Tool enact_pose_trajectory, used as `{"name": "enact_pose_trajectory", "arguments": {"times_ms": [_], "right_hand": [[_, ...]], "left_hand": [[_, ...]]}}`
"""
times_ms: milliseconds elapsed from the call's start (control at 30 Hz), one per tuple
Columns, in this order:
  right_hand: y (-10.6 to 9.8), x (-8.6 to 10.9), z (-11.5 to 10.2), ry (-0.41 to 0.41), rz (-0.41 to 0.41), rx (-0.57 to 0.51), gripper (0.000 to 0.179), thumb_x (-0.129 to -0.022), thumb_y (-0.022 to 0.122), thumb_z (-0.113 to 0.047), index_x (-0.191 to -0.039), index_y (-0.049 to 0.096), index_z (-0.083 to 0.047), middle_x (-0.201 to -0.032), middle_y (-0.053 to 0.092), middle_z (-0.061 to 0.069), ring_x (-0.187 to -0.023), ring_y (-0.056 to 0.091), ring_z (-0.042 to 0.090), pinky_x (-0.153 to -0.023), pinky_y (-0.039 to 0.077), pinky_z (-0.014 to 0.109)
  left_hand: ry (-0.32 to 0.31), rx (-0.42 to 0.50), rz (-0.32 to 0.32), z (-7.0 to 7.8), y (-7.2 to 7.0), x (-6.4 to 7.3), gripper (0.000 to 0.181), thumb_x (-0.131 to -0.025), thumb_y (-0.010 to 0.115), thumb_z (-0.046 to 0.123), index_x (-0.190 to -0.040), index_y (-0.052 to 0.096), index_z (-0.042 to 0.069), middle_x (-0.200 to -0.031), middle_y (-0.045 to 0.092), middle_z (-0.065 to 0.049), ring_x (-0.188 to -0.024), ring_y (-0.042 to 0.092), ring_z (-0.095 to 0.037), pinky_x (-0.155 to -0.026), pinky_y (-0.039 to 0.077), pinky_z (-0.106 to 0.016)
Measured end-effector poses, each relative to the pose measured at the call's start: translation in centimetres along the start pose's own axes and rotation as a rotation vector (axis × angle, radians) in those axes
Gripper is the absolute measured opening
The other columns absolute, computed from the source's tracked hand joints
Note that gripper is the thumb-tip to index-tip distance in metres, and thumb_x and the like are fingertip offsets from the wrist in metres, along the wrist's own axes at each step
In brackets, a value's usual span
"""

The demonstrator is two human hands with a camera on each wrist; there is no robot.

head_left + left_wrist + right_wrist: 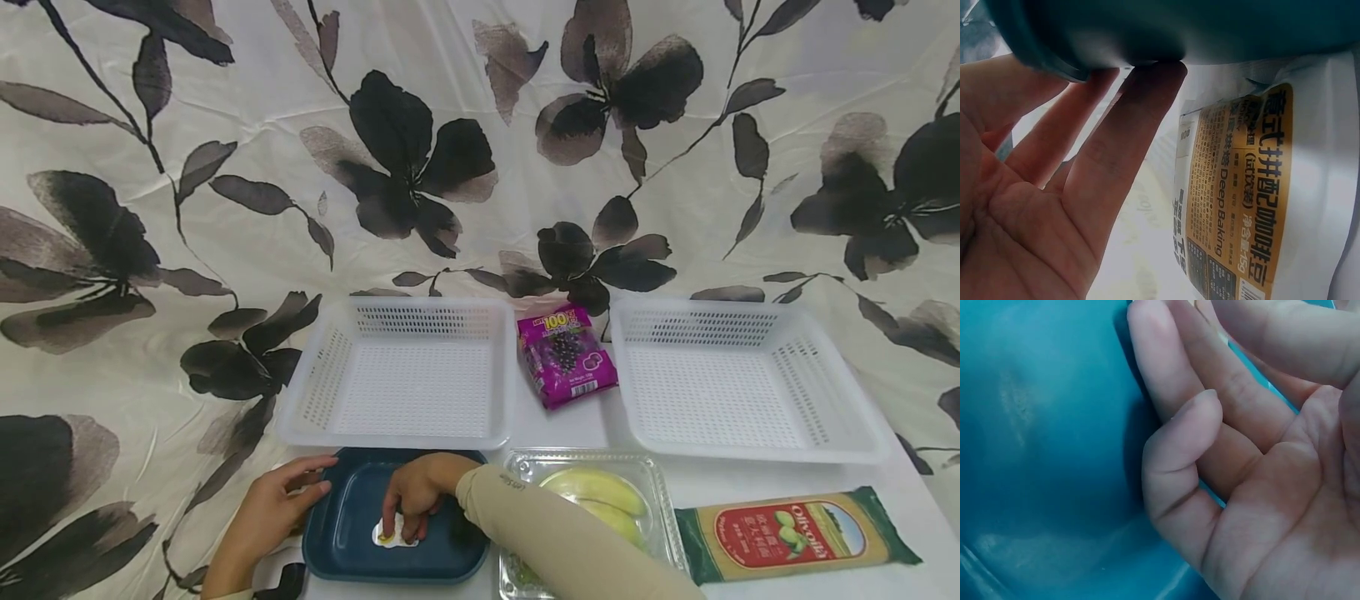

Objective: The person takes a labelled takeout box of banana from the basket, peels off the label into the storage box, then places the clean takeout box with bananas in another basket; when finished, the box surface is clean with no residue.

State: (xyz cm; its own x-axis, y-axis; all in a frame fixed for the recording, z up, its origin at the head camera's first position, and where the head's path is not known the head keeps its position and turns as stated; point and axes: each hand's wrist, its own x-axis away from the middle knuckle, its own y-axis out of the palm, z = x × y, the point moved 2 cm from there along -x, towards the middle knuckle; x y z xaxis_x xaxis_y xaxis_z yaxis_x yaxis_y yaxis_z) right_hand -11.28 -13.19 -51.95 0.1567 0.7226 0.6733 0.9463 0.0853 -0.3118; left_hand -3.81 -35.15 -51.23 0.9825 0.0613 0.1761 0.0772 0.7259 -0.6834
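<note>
While right hand (420, 493) arches, pinching white item (397, 540), straight-fingered left hand (268, 507) touches tray (351, 492)

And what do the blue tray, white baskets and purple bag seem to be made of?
Blue tray: probably smooth plastic, softly glossy, from its highlights. White baskets: likely moulded plastic, satiny, from their even holes. Purple bag: shiny printed film, perhaps plastic, from its creased edges.

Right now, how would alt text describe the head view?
A right hand touches a small white item inside a blue tray; the left hand touches its edge. Two white baskets and a purple packet sit behind, boxed bananas alongside.
</note>
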Motion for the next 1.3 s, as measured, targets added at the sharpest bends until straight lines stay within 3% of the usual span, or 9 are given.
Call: {"name": "enact_pose_trajectory", "arguments": {"times_ms": [267, 433, 667, 833, 967, 1067, 1167, 1300], "right_hand": [[-0.1, 1.2, -0.9, -0.077, -0.033, 0.044, 0.024, -0.093, 0.07, -0.002, -0.114, 0.075, -0.014, -0.08, 0.071, 0.0, -0.071, 0.068, 0.008, -0.053, 0.04, 0.018], [-0.2, 2.9, -1.9, -0.153, -0.02, 0.089, 0.024, -0.093, 0.071, -0.004, -0.115, 0.073, -0.012, -0.082, 0.067, -0.007, -0.073, 0.066, 0.003, -0.064, 0.052, 0.015], [-1.2, 7.0, -2.3, -0.277, 0.087, 0.231, 0.026, -0.091, 0.077, -0.015, -0.117, 0.075, -0.017, -0.086, 0.076, -0.012, -0.079, 0.066, -0.006, -0.077, 0.05, 0.01], [-1.9, 10.7, -1.2, -0.315, 0.159, 0.243, 0.029, -0.092, 0.077, -0.024, -0.121, 0.073, -0.021, -0.094, 0.076, -0.017, -0.088, 0.063, -0.011, -0.082, 0.048, 0.01], [-2.4, 14.3, 0.7, -0.325, 0.236, 0.177, 0.03, -0.093, 0.076, -0.029, -0.122, 0.073, -0.021, -0.101, 0.076, -0.014, -0.087, 0.066, -0.01, -0.081, 0.052, 0.012], [-2.8, 17.1, 2.5, -0.346, 0.311, 0.117, 0.032, -0.093, 0.077, -0.03, -0.123, 0.072, -0.02, -0.105, 0.076, -0.009, -0.086, 0.068, -0.006, -0.08, 0.054, 0.015], [-3.0, 19.9, 4.3, -0.362, 0.397, 0.113, 0.035, -0.093, 0.076, -0.032, -0.125, 0.071, -0.019, -0.112, 0.076, -0.003, -0.09, 0.07, -0.002, -0.084, 0.056, 0.019], [-2.7, 23.3, 6.4, -0.347, 0.533, 0.153, 0.041, -0.094, 0.074, -0.035, -0.129, 0.069, -0.015, -0.121, 0.075, 0.003, -0.094, 0.071, 0.001, -0.088, 0.058, 0.026]], "left_hand": [[0.027, -0.021, 0.014, 0.4, 0.1, -0.1, 0.037, -0.091, 0.077, 0.013, -0.127, 0.071, 0.014, -0.13, 0.07, -0.016, -0.113, 0.069, -0.038, -0.087, 0.061, -0.051], [0.045, -0.07, 0.03, 1.2, 0.0, 0.2, 0.034, -0.094, 0.074, 0.013, -0.128, 0.071, 0.012, -0.131, 0.069, -0.016, -0.114, 0.07, -0.038, -0.09, 0.06, -0.053], [0.108, -0.183, 0.072, 3.9, -0.9, 1.2, 0.034, -0.095, 0.073, 0.012, -0.128, 0.07, 0.009, -0.131, 0.069, -0.014, -0.115, 0.069, -0.036, -0.085, 0.062, -0.047], [0.193, -0.185, 0.174, 6.6, -0.8, 2.2, 0.031, -0.094, 0.073, 0.01, -0.125, 0.072, 0.008, -0.127, 0.07, -0.013, -0.11, 0.071, -0.035, -0.08, 0.063, -0.043], [0.28, -0.162, 0.28, 8.7, 0.1, 3.0, 0.025, -0.094, 0.074, 0.01, -0.119, 0.074, 0.01, -0.119, 0.071, -0.006, -0.102, 0.073, -0.029, -0.076, 0.064, -0.04], [0.318, -0.161, 0.307, 10.1, 1.3, 3.3, 0.022, -0.094, 0.075, 0.012, -0.116, 0.075, 0.011, -0.117, 0.071, -0.001, -0.1, 0.072, -0.021, -0.072, 0.064, -0.033], [0.329, -0.146, 0.285, 11.3, 2.7, 3.3, 0.022, -0.095, 0.074, 0.017, -0.117, 0.075, 0.015, -0.117, 0.07, 0.003, -0.098, 0.07, -0.015, -0.067, 0.061, -0.025], [0.318, -0.054, 0.199, 13.0, 4.7, 3.4, 0.024, -0.097, 0.072, 0.023, -0.121, 0.072, 0.02, -0.118, 0.069, 0.005, -0.095, 0.07, -0.011, -0.062, 0.056, -0.02]]}}
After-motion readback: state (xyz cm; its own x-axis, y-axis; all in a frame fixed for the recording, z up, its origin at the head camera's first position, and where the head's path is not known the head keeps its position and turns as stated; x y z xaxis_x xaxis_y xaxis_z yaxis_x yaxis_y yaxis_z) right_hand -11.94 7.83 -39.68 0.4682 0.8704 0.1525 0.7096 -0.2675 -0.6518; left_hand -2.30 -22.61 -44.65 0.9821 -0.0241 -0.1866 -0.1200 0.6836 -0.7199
